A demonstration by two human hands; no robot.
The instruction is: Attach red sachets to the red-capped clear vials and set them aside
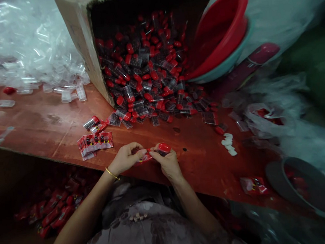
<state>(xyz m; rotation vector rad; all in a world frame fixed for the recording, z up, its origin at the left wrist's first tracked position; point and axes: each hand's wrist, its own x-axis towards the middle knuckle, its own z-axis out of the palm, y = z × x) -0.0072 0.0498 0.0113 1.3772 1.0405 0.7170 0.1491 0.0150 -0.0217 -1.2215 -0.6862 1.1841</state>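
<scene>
At the table's front edge, my left hand [128, 156] pinches a small red printed sachet [144, 157]. My right hand [170, 165] is closed around a short clear tube with a red cap [164, 148], and its thumb meets the sachet's edge. Both hands are close together, fingertips almost touching. To the left lies a fanned stack of similar red sachets [95, 142]. Just behind the stack, a single capped tube [90, 122] rests by another sachet. My fingers partly cover both held things.
A cardboard box [81, 41] on its side spills many red-capped tubes [149, 77]. Clear plastic cups [73, 93] lie at left. Red and teal basins [222, 28] lean at right, near white pieces [228, 144] and a grey container [309, 188]. Filled red items [56, 209] lie below the table.
</scene>
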